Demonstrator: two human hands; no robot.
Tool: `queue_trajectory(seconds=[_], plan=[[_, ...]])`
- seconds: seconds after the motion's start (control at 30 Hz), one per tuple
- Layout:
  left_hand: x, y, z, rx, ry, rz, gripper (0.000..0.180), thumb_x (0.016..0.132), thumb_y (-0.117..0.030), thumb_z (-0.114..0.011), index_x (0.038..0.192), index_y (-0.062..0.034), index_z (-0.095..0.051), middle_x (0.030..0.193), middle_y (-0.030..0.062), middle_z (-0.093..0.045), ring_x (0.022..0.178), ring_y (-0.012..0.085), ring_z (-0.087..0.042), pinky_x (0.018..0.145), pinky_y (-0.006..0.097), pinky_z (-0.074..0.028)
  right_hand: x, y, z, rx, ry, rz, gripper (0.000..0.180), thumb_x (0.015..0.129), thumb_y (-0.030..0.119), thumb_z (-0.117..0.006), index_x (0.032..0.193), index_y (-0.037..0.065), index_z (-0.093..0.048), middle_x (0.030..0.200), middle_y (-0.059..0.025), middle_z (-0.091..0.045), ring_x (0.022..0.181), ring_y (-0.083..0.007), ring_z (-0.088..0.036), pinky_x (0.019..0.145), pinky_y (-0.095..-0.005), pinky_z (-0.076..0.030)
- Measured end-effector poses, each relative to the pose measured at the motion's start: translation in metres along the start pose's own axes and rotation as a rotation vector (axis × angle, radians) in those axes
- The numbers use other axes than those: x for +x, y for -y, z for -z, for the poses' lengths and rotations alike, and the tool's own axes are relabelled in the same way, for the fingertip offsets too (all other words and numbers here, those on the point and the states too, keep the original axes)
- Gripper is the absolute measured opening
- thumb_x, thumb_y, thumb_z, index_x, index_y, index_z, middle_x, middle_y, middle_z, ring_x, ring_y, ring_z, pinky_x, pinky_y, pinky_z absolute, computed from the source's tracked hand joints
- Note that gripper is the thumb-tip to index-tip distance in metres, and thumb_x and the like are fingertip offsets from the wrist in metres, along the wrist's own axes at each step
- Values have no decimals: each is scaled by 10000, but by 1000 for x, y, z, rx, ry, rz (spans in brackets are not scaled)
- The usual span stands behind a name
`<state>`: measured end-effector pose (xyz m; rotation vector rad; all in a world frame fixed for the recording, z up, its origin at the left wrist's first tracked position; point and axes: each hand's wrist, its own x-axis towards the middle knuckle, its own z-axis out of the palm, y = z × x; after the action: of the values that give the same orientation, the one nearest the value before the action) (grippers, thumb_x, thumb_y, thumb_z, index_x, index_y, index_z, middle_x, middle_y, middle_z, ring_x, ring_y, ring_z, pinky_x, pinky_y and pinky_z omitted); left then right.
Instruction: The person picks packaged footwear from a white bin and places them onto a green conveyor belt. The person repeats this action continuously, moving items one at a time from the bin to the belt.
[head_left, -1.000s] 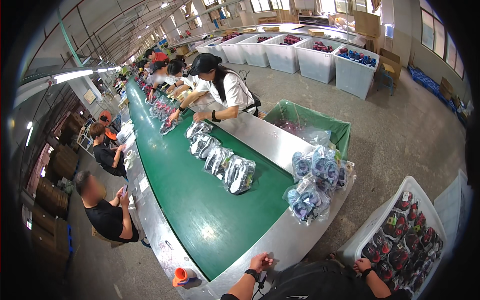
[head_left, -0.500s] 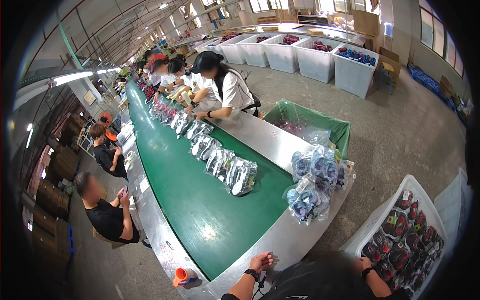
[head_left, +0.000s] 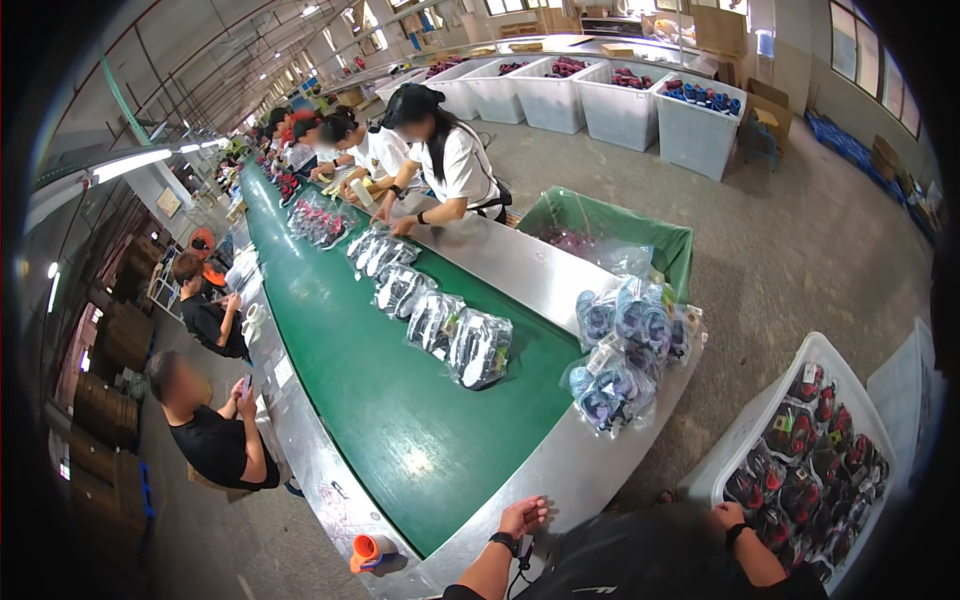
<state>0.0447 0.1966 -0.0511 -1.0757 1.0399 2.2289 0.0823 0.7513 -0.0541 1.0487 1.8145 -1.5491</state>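
Note:
My left hand [head_left: 524, 515] is by the metal end of the conveyor table, its fingers loosely apart and holding nothing. At the near side of a white plastic bin [head_left: 812, 345] is my right hand [head_left: 729, 515], its fingers mostly hidden against my dark clothing. That bin holds many bagged black-and-red shoes [head_left: 800, 435]. Several clear-bagged black-and-white shoes [head_left: 480, 348] lie in a row on the green conveyor belt [head_left: 400, 470]. Bagged blue-purple shoes [head_left: 608, 385] are heaped on the metal corner, beyond my left hand.
A co-worker in white [head_left: 455, 165] leans over the belt's far side, beside a green-lined bin [head_left: 675, 245]. Two people in black [head_left: 215, 435] stand at the left. An orange cup [head_left: 368, 550] sits on the near-left metal edge. White bins [head_left: 700, 130] of shoes line the back.
The view has shifted slightly. Farther up the belt, a gap has opened between the bagged pink shoes and the black-and-white ones. My hands stay in nearly the same places.

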Motion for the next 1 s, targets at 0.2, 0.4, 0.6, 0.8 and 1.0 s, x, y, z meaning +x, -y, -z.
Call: queue_trajectory(seconds=[0.2, 0.4, 0.6, 0.8, 1.0], plan=[[-1, 2, -1, -3, 2, -18, 276, 947, -59, -524, 1197, 21, -609, 1084, 115, -696, 906, 227, -697, 769, 331, -594, 6, -7, 3, 69, 29, -36, 97, 875, 81, -598, 924, 3, -567, 707, -94, -581, 524, -176, -559, 445, -300, -439], [2, 2, 2, -24, 18, -28, 297, 923, -30, -535, 1207, 41, -588, 1066, 129, -699, 879, 246, -703, 752, 355, -600, 11, -11, 9, 1, -10, -3, 132, 902, 111, -588, 946, -13, -579, 723, -115, -596, 564, -195, -590, 476, -311, -485], [0, 3, -3, -21, 6, -26, 312, 904, -62, -510, 1184, 47, -594, 1064, 127, -695, 881, 259, -698, 736, 355, -591, 8, -9, 12, -12, -13, 12, 150, 887, 94, -602, 992, -13, -598, 755, -99, -614, 574, -180, -605, 470, -295, -470], [-7, -2, -9, 7, -48, -41, 365, 904, -117, -511, 1220, 50, -584, 1072, 114, -688, 889, 251, -688, 745, 351, -579, 11, -13, 12, -26, 10, 41, 223, 880, 135, -623, 1052, -6, -599, 772, -104, -620, 582, -177, -607, 480, -294, -487], [-4, -3, -10, -23, -61, -30, 359, 898, -69, -517, 1226, 64, -574, 1031, 128, -690, 820, 267, -693, 694, 369, -593, 5, -16, 15, 1, -9, 1, 228, 888, 132, -618, 1062, -13, -591, 782, -103, -622, 592, -173, -610, 485, -289, -489]])
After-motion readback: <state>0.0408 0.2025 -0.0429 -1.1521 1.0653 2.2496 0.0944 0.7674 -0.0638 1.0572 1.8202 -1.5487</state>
